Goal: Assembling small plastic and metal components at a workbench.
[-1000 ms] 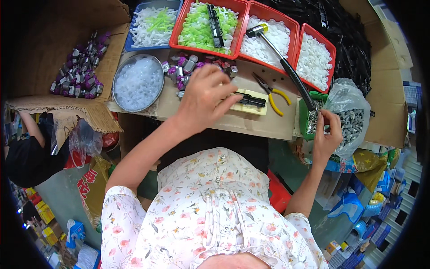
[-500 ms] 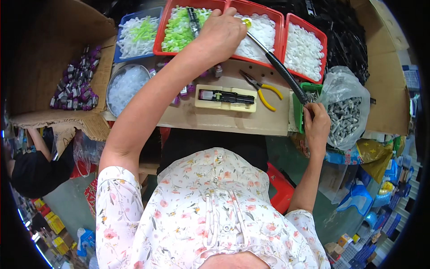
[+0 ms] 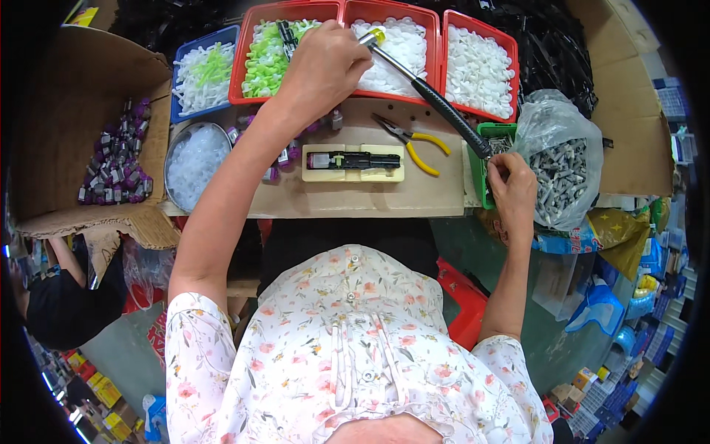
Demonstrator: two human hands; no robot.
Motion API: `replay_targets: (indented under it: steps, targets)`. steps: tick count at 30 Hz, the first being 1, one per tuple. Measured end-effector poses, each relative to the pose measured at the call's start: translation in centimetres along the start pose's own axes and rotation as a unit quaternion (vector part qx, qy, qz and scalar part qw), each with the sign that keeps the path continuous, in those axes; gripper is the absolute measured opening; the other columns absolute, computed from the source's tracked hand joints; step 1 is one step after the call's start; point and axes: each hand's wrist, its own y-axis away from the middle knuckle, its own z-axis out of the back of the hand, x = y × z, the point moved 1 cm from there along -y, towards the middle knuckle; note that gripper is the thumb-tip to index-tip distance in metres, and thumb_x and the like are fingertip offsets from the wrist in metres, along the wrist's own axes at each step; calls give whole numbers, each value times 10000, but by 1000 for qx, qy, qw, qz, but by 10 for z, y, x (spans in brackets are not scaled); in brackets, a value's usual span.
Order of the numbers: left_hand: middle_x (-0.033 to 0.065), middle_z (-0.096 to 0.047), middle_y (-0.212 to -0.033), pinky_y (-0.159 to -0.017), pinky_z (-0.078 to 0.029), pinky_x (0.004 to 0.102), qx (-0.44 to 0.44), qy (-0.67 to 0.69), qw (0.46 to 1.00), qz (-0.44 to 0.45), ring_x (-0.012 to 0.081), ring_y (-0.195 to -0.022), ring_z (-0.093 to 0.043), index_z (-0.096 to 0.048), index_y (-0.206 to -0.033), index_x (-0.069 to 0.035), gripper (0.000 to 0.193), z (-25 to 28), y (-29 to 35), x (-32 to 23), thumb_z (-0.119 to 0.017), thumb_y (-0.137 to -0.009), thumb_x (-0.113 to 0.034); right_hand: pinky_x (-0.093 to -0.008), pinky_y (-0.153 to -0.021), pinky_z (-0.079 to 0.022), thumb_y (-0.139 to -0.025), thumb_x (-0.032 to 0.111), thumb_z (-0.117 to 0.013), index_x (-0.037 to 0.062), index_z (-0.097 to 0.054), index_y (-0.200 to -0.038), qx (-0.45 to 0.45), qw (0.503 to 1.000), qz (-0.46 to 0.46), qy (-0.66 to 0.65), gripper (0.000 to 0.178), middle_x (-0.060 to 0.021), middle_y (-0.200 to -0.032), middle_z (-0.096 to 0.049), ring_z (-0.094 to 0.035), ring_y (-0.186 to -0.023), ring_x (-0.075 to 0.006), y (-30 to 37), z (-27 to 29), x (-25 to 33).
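Note:
My left hand [image 3: 325, 66] is closed above the divider between the tray of green and white pieces [image 3: 266, 63] and the tray of white round-headed pieces [image 3: 414, 44]. Its fingertips are mostly hidden. My right hand [image 3: 512, 185] has thumb and finger pinched together beside a green bin [image 3: 479, 177] of small metal parts; anything between them is too small to make out. A hammer [image 3: 444, 100] with a black handle slants across the white-piece tray, its grip end near that hand. A black, clear-ended assembly [image 3: 355, 160] sits in a cream holder block [image 3: 310, 175].
Yellow-handled pliers [image 3: 418, 144] lie right of the block. A bowl of translucent pieces [image 3: 196, 166] and a cardboard box [image 3: 55, 118] with purple-and-grey parts stand left. At right, a plastic bag [image 3: 562, 177] holds grey metal parts. Behind are a blue tray [image 3: 177, 96] and another red tray [image 3: 510, 37].
The whole view has shifted a little. My left hand has drawn back slightly toward me and left of the hammer head. My right hand stays by the green bin, its fingers pinched closer.

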Motion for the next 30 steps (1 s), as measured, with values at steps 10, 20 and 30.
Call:
replay_targets:
  steps: [10,20,30]
  targets:
    - [130,-723,-792,-624,-516,320,-74,239,948,198,223,-711,-672,-758,-868,-7,104,27,50,-43,-725,-788,-64,-345,-610,-472,-847,42,-692,-36,-672,-895,-6,998,33,47,93,-130,-748,-614,-596,-609,-211,-7,-3,1]
    - [41,-743,-817,-615,-487,229,-46,434,830,347,53,-676,-616,-769,-902,13,118,17,74,-68,-746,-854,-92,-337,-627,-479,-854,45,-706,-49,-669,-892,-16,998,-37,-51,108,-150,-785,-659,-620,-639,-211,0,14,-2]
    - [91,-743,-853,-725,-542,242,-71,601,665,438,117,-773,-692,-750,-969,23,132,2,79,-100,-742,-867,-60,-254,-785,-530,-926,-59,-618,-34,-619,-973,-64,907,102,-404,53,-109,-978,-685,-650,-846,-139,17,-7,95]
